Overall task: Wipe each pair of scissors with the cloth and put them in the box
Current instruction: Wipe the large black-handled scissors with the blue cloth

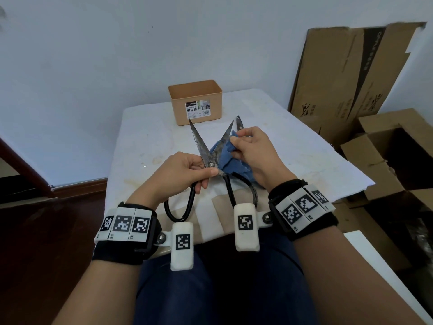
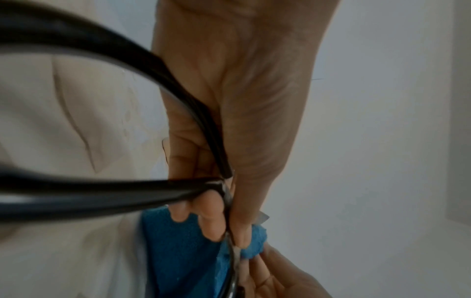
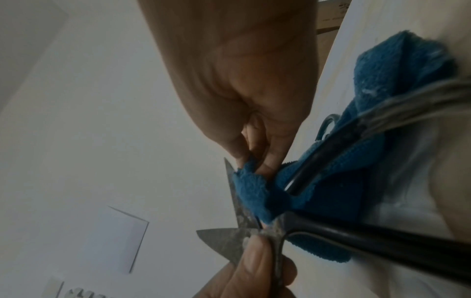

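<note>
Wiping open scissors over the counter, both hands busy.

Left hand (image 1: pixel 185 171) pinches the scissors (image 1: pixel 209 153) at the pivot, blades spread in a V; right hand (image 1: pixel 254 152) pinches the blue cloth (image 1: pixel 230 158) around the right blade. Box (image 1: pixel 195 102) stands on the counter (image 1: pixel 150 134) just beyond the scissors tips; second scissors (image 1: pixel 239 121) tip shows beside the cloth.

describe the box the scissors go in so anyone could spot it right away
On the white table, look to the far edge against the wall. The box is a small open-topped tan plastic tub with a printed label on its front, unlike the brown cardboard cartons off the table.
</note>
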